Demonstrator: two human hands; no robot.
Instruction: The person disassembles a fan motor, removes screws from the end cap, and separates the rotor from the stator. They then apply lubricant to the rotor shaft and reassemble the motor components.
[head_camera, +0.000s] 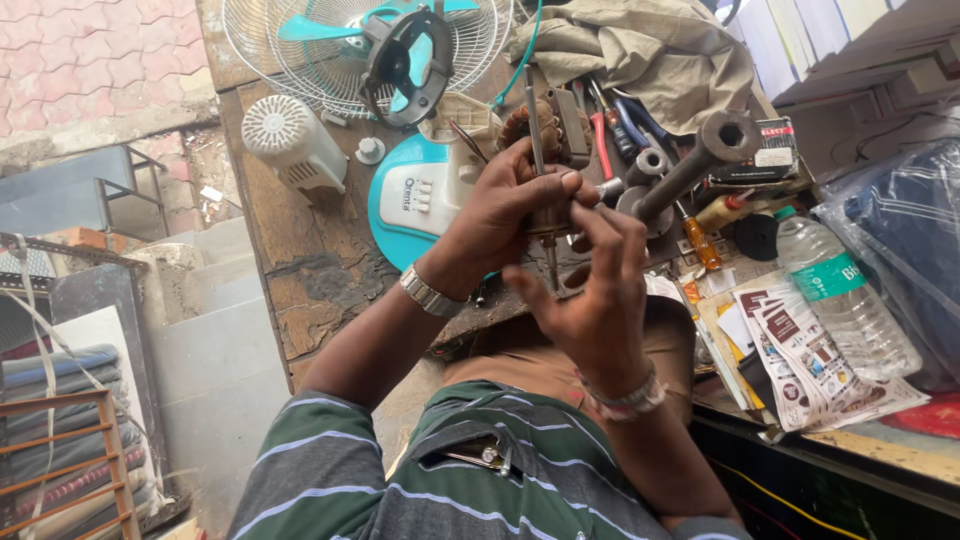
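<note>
Head view looks down on a worn wooden workbench (300, 280) that is cut off at the top and right edges. On it, at the top, lies a wire fan guard (300, 50) with teal blades, only partly in frame, and beside it a crumpled beige cloth (650, 50) that hides whatever is under it. A round teal and white fan base (410, 200) sits under the hands, its right part covered by them. At the right stands a clear plastic bottle (845, 300) with a green band label, lying slanted, and next to it a folded printed leaflet (810, 360) in red, white and black. A grey metal pipe (690, 165) points up-right.

The left hand (500, 215) is closed around a fan motor (545, 125) with copper windings, mostly hidden by the fingers. The right hand (600, 290) pinches the motor's thin steel shaft (537, 120) from below; the shaft's long axis runs nearly vertical in the picture, above the bench middle.
</note>
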